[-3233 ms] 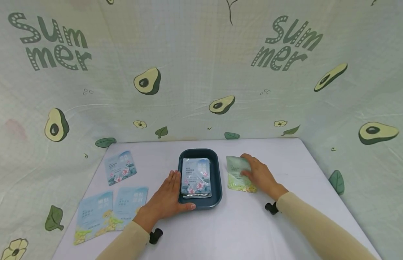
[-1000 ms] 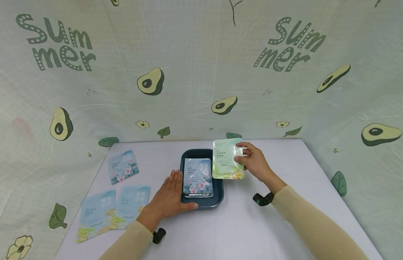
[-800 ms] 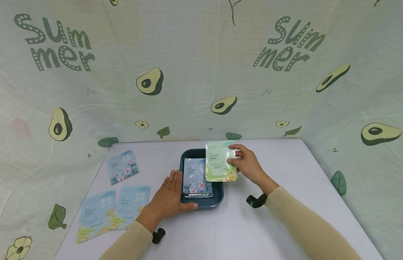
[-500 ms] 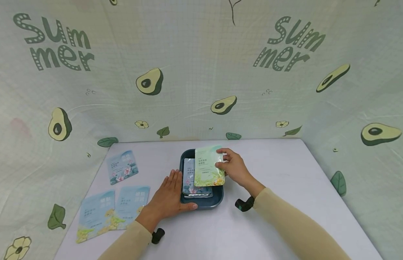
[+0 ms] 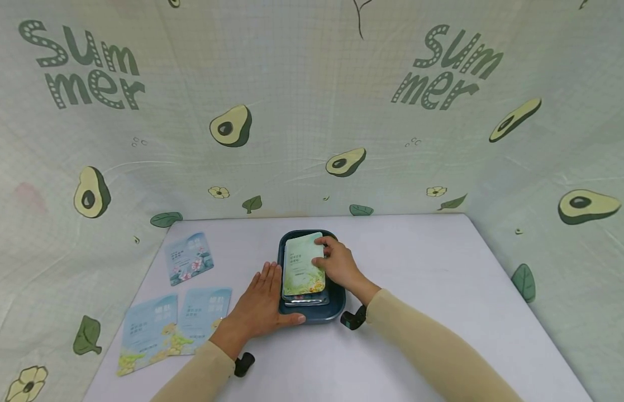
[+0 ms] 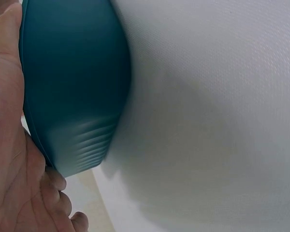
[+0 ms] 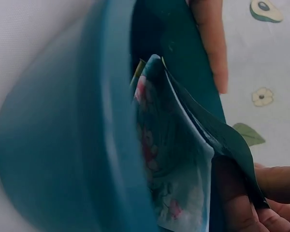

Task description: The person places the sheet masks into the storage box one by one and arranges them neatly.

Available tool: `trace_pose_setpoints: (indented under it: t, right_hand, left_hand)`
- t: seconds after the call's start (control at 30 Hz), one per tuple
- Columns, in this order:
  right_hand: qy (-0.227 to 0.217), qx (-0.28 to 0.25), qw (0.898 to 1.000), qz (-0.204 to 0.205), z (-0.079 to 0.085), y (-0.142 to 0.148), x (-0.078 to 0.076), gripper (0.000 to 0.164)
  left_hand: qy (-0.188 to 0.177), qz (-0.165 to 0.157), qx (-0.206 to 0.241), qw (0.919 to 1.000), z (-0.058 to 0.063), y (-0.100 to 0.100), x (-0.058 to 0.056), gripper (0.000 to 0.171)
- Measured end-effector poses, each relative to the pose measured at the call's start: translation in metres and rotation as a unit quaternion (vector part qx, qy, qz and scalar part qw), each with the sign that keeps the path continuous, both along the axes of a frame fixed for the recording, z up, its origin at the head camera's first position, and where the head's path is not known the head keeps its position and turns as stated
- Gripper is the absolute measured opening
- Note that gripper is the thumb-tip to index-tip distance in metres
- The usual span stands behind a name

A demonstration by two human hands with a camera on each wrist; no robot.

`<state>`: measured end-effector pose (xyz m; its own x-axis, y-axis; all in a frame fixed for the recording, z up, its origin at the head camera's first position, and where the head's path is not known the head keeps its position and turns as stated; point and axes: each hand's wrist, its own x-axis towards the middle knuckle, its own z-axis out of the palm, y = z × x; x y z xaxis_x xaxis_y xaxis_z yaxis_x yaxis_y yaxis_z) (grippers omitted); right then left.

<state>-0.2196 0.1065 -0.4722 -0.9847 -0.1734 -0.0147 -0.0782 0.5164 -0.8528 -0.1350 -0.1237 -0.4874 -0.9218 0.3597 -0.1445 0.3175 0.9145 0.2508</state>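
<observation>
A dark teal tray (image 5: 338,307) stands mid-table, holding a small stack of blue flowered face mask packets (image 5: 312,300). My right hand (image 5: 344,269) pinches a green face mask packet (image 5: 303,268) by its right edge, over that stack, and it covers most of it. In the right wrist view the green packet (image 7: 222,128) bends up between thumb and fingers, just above a flowered packet (image 7: 176,181). My left hand (image 5: 258,306) lies with straight fingers along the tray's left side, thumb at the near rim. The left wrist view has the palm against the tray wall (image 6: 77,67).
On the table's left lie a blue flowered packet (image 5: 189,258) and two light blue packets, one larger (image 5: 148,329) and one smaller (image 5: 203,312), overlapping. A patterned cloth (image 5: 291,139) hangs behind the white table (image 5: 432,290).
My right hand has lifted the green packet from the table right of the tray and carried it left over the stack, lowering it. The left hand has stayed at the tray.
</observation>
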Motion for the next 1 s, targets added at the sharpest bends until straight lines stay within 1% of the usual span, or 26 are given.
trace_pose_setpoints:
  t: [0.17, 0.3, 0.37, 0.5, 0.57, 0.6, 0.7, 0.77, 0.9, 0.93, 1.0]
  right_hand:
    - [0.005, 0.025, 1.000, 0.005, -0.004, -0.004, -0.002, 0.045]
    - [0.009, 0.051, 0.998, 0.023, -0.002, -0.005, -0.002, 0.041]
    - [0.009, 0.065, 0.997, 0.037, 0.000, -0.005, -0.003, 0.041]
    - [0.018, 0.128, 0.990, 0.051, 0.001, -0.006, -0.004, 0.046]
    - [0.027, 0.160, 0.986, 0.049, 0.001, -0.006, -0.005, 0.048]
    - [0.034, 0.175, 0.983, 0.043, 0.001, -0.006, -0.005, 0.049]
    - [0.058, 0.194, 0.979, 0.027, 0.003, -0.005, -0.003, 0.049]
    - [0.081, 0.197, 0.977, 0.016, 0.007, -0.002, -0.002, 0.046]
    - [0.140, 0.190, 0.972, 0.003, 0.013, 0.008, 0.004, 0.038]
    - [0.153, 0.190, 0.970, 0.002, 0.013, 0.011, 0.006, 0.037]
    - [0.182, 0.206, 0.961, 0.008, 0.010, 0.019, 0.011, 0.037]
  left_hand:
    - [0.001, 0.001, -0.005, 1.0000, -0.002, -0.001, -0.001, 0.134]
    - [0.006, 0.002, 0.003, 1.0000, -0.002, -0.001, -0.001, 0.134]
    - [0.007, 0.002, 0.006, 1.0000, -0.003, -0.001, -0.001, 0.134]
    - [0.010, 0.000, 0.007, 0.9999, -0.004, -0.002, -0.002, 0.134]
    - [0.010, 0.000, 0.008, 0.9999, -0.005, -0.002, -0.001, 0.134]
    - [0.010, -0.001, 0.006, 0.9999, -0.004, -0.002, -0.001, 0.134]
    - [0.009, 0.000, 0.008, 0.9999, -0.004, -0.001, -0.001, 0.134]
    - [0.009, 0.001, 0.009, 0.9999, -0.003, 0.000, -0.001, 0.134]
    - [0.011, 0.004, 0.013, 0.9998, -0.003, 0.000, -0.001, 0.135]
    - [0.012, 0.004, 0.012, 0.9998, -0.003, 0.000, -0.001, 0.135]
    - [0.012, 0.005, 0.012, 0.9998, -0.004, 0.000, -0.001, 0.135]
